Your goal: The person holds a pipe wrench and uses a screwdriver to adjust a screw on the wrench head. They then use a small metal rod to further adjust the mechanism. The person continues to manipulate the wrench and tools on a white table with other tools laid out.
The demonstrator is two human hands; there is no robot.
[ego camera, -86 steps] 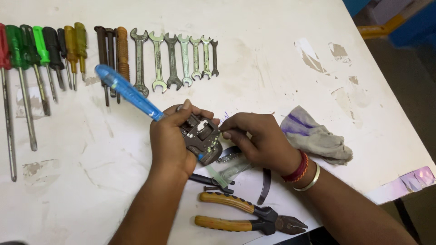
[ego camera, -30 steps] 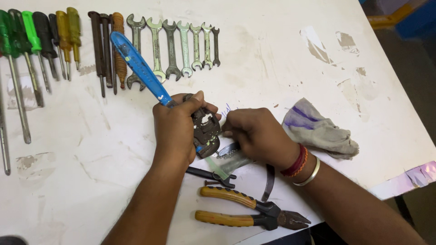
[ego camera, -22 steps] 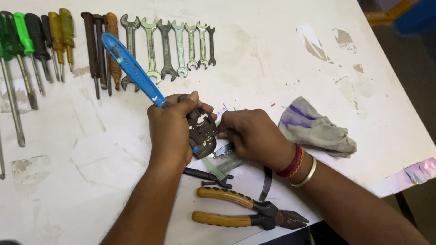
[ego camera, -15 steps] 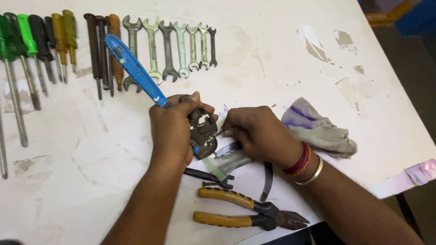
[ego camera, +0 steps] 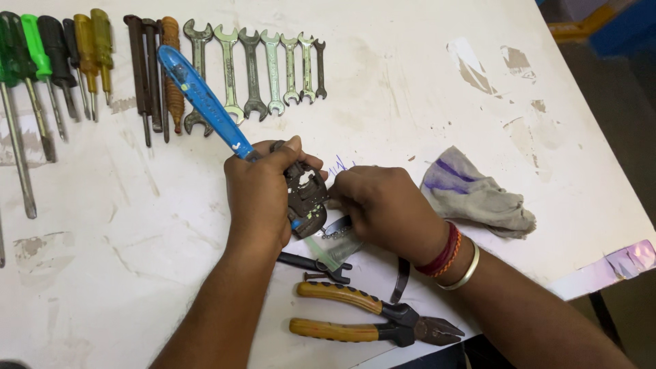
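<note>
The left hand (ego camera: 258,198) is clenched around a blue-handled crimping tool (ego camera: 305,198), gripping it near the dark metal head, with one blue handle (ego camera: 203,101) sticking up and away toward the far left of the table (ego camera: 383,89). The right hand (ego camera: 386,208) is closed at the tool's head from the other side, its fingertips pinched against the dark jaws; what exactly they pinch is too small to tell. The tool is held just above the table, near the middle of its near edge.

In the head view, just below the hands lies a small clear plastic bag (ego camera: 338,240), and nearer the edge a pair of yellow-handled pliers (ego camera: 372,321), with a smaller dark-handled tool (ego camera: 311,263) between them and the hands. A crumpled grey cloth (ego camera: 478,195) with a purple mark lies to the right of the right hand, near it but apart. Along the far edge stand rows of tools: a set of open-ended spanners (ego camera: 266,65), dark and wooden-handled tools (ego camera: 154,68) beside them, and screwdrivers (ego camera: 51,61) with green, black and yellow handles toward the far left corner. The right wrist wears a red thread band (ego camera: 444,249) and a metal bangle (ego camera: 467,266).
</note>
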